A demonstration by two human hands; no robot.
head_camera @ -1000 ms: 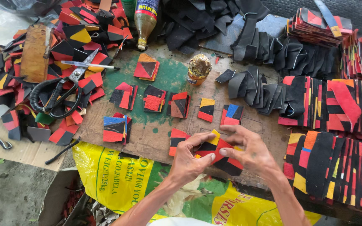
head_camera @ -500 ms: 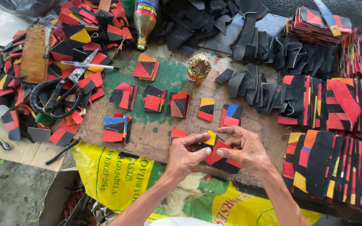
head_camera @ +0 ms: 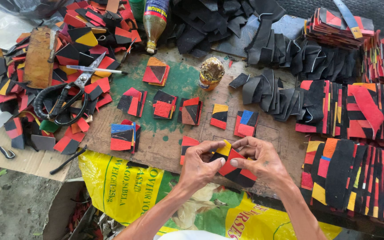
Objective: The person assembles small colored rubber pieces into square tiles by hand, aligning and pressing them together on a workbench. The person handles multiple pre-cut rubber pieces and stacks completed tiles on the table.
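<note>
Head view: both hands meet at the counter's [head_camera: 170, 142] near edge. Left hand [head_camera: 199, 166] and right hand [head_camera: 263, 162] have fingers clamped on a red-black-yellow patch [head_camera: 227, 162]. Small patch stacks [head_camera: 163, 106] crowd ahead; scissors [head_camera: 65, 100] lie left.

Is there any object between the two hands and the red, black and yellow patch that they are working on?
Nothing visible. The left hand and the right hand both already pinch the red, black and yellow patchwork piece directly, above the brown board.
</note>
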